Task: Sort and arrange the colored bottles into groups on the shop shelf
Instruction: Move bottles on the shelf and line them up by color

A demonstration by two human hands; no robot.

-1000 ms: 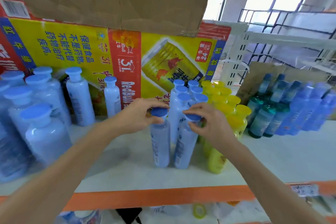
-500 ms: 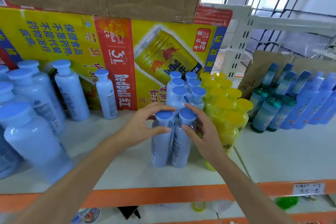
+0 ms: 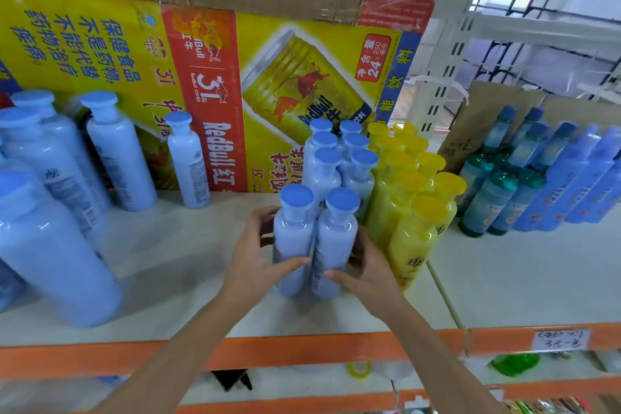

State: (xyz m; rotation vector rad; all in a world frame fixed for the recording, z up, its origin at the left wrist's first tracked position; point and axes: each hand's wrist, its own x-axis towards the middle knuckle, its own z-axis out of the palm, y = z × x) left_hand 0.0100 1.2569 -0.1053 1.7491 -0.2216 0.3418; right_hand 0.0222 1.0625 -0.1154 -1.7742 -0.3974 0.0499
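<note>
Two pale blue bottles with blue caps stand side by side at the front of a double row of like bottles [image 3: 331, 158] on the white shelf [image 3: 504, 282]. My left hand [image 3: 257, 255] wraps around the body of the left front bottle [image 3: 293, 239], thumb across its front. My right hand [image 3: 366, 267] grips the right front bottle [image 3: 336, 242] from its right side. Yellow bottles [image 3: 413, 185] stand in rows directly to the right, touching the blue group.
Larger pale blue bottles [image 3: 50, 212] crowd the left end, and one small blue bottle [image 3: 187, 161] stands alone against the Red Bull carton [image 3: 218, 77]. Green and dark blue bottles [image 3: 537, 178] stand at the right. The orange shelf lip [image 3: 302, 349] runs along the front.
Both hands have slid down from the two front bottles' caps to their bodies, and the pair now stands close together against the row behind.
</note>
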